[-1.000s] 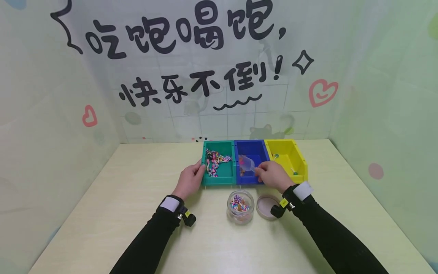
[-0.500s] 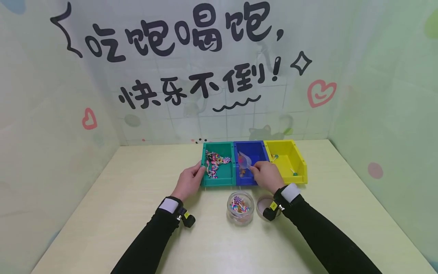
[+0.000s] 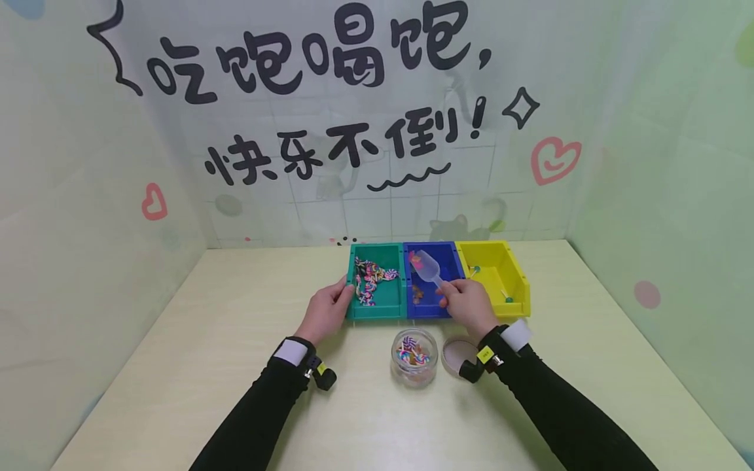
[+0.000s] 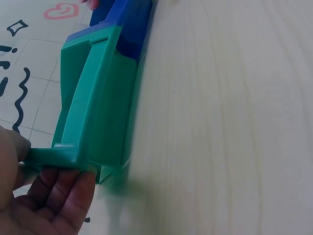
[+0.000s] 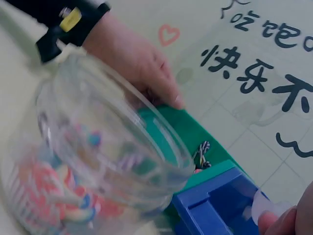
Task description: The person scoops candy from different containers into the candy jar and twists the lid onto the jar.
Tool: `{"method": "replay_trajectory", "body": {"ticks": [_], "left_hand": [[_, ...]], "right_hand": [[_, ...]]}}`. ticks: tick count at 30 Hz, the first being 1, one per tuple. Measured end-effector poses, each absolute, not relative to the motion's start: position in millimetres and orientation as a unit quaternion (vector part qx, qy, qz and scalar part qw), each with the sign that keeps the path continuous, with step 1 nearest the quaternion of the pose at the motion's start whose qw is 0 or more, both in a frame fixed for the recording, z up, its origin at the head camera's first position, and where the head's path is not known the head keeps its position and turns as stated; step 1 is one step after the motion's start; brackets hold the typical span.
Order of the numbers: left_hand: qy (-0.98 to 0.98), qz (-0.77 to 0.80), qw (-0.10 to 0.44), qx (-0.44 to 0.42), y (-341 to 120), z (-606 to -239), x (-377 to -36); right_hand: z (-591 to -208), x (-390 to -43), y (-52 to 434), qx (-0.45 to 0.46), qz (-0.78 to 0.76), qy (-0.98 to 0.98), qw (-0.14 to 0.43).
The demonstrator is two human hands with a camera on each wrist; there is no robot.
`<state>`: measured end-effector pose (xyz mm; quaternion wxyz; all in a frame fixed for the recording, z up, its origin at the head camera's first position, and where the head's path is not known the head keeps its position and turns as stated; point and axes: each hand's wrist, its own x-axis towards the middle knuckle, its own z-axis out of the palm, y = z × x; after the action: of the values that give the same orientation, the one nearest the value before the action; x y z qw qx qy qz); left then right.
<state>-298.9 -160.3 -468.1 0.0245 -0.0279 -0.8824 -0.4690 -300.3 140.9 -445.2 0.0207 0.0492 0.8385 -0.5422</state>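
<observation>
My left hand (image 3: 325, 311) grips the left wall of a green bin (image 3: 390, 298), thumb at the rim and fingers outside in the left wrist view. Small swirl-patterned candy pieces (image 3: 370, 278) lie in that bin. My right hand (image 3: 470, 302) pinches the handle of a translucent plastic scoop (image 3: 429, 267) over the blue bin (image 3: 450, 260). Pinkish-orange pieces (image 3: 415, 259) show at the scoop's tip, near the bin's back left. Brownish pieces (image 3: 417, 296) lie closer to its front. In the right wrist view, only part of my right hand (image 5: 286, 220) and the scoop shows.
A yellow bin (image 3: 501, 261) joins the blue one on the right, with a few small green-tipped pieces inside. In front stands an uncapped glass jar (image 3: 414, 375) holding colourful pieces. Its round lid (image 3: 455, 353) lies right of it, partly under my right wrist.
The scoop has dipped left and forward, then risen toward the back of the blue bin. My right hand shifted left, then back right. My left hand keeps its grip.
</observation>
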Motion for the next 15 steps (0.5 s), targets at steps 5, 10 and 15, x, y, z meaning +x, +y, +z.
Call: {"method": "replay_trajectory", "body": {"ticks": [5, 10, 15], "left_hand": [[-0.885, -0.464, 0.024, -0.028, -160, -467, -299], [-0.883, -0.468, 0.024, -0.024, -159, -466, -297], [-0.882, -0.469, 0.023, -0.023, -159, -464, -297]], "right_hand": [[-443, -295, 148, 0.077, -0.609, 0.788, 0.046], [-443, -291, 156, 0.078, -0.622, 0.778, 0.04], [-444, -290, 164, 0.072, -0.623, 0.778, 0.031]]}}
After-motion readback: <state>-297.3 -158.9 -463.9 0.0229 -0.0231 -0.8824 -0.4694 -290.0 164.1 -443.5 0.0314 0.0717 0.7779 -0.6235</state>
